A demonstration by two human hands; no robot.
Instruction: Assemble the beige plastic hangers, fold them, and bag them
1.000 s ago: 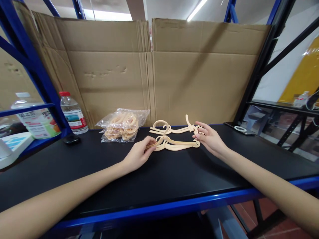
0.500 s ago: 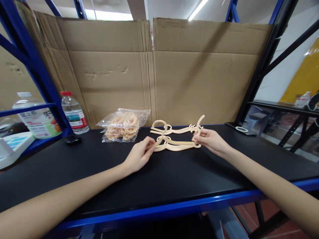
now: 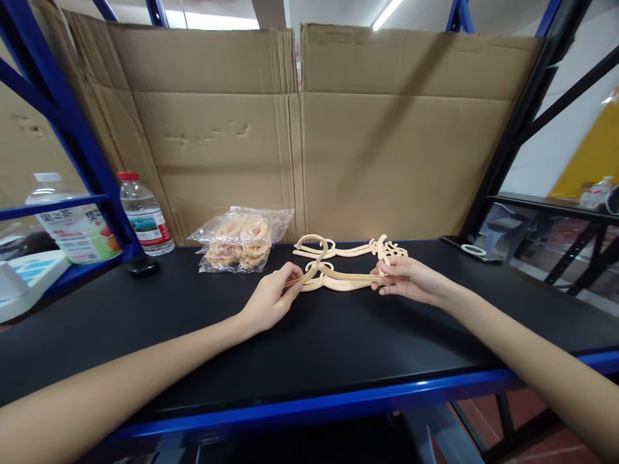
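The left hand (image 3: 268,295) grips a pale hanger (image 3: 352,277), and the right hand (image 3: 411,279) pinches a curved piece (image 3: 382,249) by its end.

Pale pc (image 3: 349,276) part-hidden by L hand (image 3: 268,298)

White-capped bottle label (image 3: 77,233) — “果之茶”

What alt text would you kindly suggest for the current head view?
The left hand holds one end of a pale curved piece over a black tabletop, while the right hand pinches a small pale part at the other end. Similar pieces lie behind; to the left are a clear bag and a red-capped bottle.
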